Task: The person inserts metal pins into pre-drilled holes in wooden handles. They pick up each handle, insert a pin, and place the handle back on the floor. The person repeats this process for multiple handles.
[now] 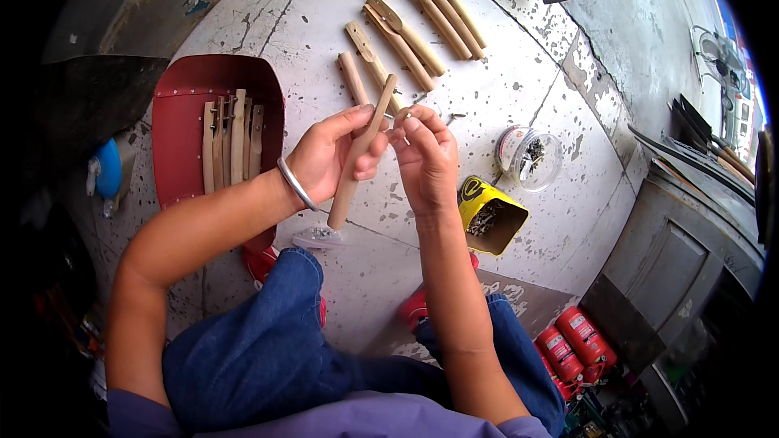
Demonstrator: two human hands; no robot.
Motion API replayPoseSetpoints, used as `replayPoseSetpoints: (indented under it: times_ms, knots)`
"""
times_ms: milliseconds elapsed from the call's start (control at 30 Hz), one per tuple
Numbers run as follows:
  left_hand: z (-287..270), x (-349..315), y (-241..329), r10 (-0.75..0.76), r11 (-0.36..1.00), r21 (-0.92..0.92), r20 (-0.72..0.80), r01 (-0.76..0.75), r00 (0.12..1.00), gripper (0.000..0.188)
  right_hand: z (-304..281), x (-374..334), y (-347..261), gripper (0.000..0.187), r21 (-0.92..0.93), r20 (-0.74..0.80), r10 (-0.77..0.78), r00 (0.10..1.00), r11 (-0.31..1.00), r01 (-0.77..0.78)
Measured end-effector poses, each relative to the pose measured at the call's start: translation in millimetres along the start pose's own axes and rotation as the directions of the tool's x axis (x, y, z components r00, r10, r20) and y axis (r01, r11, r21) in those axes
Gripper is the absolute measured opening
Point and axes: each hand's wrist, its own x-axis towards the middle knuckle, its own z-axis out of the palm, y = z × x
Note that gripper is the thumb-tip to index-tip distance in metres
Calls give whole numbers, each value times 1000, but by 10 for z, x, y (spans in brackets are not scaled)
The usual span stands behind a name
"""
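My left hand (331, 150) is closed around a wooden handle (346, 186), which slants up and away to the right. A short metal pin (388, 116) sticks out beside the handle's upper part, between my two hands. Close to it, the fingers of my right hand (426, 161) pinch a small pale metal piece (408, 116), perhaps a nut; its exact kind is too small to tell. Below the handle's lower end lies a clear plastic bag (319, 236) of small metal parts. On the floor beyond my hands, several similar wooden handles (445, 16) lie in slanted groups.
To the left stands a red open container (172, 126) with several handles inside. On the right are a clear round jar (554, 164) and a yellow cut-open can (510, 223), both holding small hardware. Red cylinders (560, 353) and a grey cabinet (677, 264) stand at lower right.
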Motion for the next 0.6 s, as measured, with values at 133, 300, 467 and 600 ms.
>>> replayPoseSetpoints:
  times_ms: [133,300,467,600]
  knots:
    - [57,-81,25,58,998,-22,61,-57,996,28,137,-10,2,13,38,122,27,992,999,-31]
    - [73,-150,21,117,993,0,40,-118,992,26,231,-64,-4,13,4,170,21,985,1000,-22]
    - [77,-187,26,142,989,22,45,-144,989,24,262,-92,-15,14,-108,106,-34,994,993,46]
    - [78,-188,22,137,988,71,25,-139,990,25,231,-100,-96,14,-305,189,-89,978,941,145]
